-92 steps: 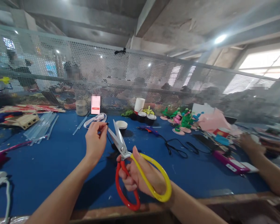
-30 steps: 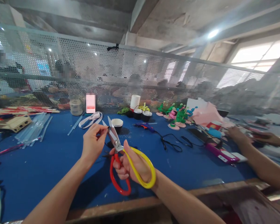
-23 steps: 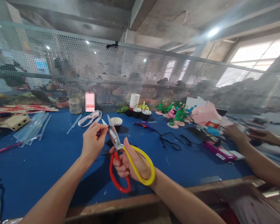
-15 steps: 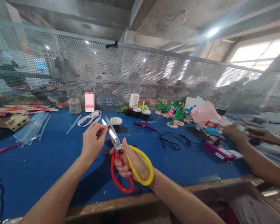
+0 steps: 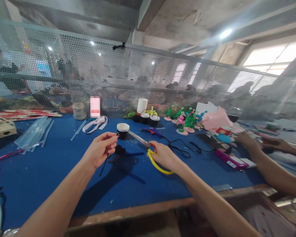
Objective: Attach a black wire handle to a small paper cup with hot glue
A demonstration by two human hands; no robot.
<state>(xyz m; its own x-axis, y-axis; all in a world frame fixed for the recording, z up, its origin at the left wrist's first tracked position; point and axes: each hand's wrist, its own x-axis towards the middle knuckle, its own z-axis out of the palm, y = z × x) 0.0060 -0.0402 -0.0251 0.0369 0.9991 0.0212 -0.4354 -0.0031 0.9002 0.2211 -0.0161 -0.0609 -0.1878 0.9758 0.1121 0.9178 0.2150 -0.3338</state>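
Note:
My left hand (image 5: 100, 149) is closed, pinching a thin black strip (image 5: 103, 166); a short dark end shows at the fingertips and a longer end hangs below the palm. My right hand (image 5: 166, 155) grips scissors (image 5: 141, 140) with yellow and red handles, low over the table. Their blades point left toward a small black cup with a white rim (image 5: 123, 128) and look nearly closed. Just right of my left hand lies a fuzzy black ball (image 5: 120, 150), with dark, thin pieces beside it that I cannot make out.
Clear glue sticks (image 5: 34, 133) and a white ribbon (image 5: 96, 124) lie to the left. Behind are little black buckets (image 5: 154, 120) and a blue glue gun (image 5: 151, 132) with a cord. Green figures (image 5: 189, 121) stand farther right. Another person's hand (image 5: 248, 141) is at the right.
The scissors have moved away from my left hand, right and down toward the table, and their blades have come closer together. My left hand has turned slightly, showing the black strip.

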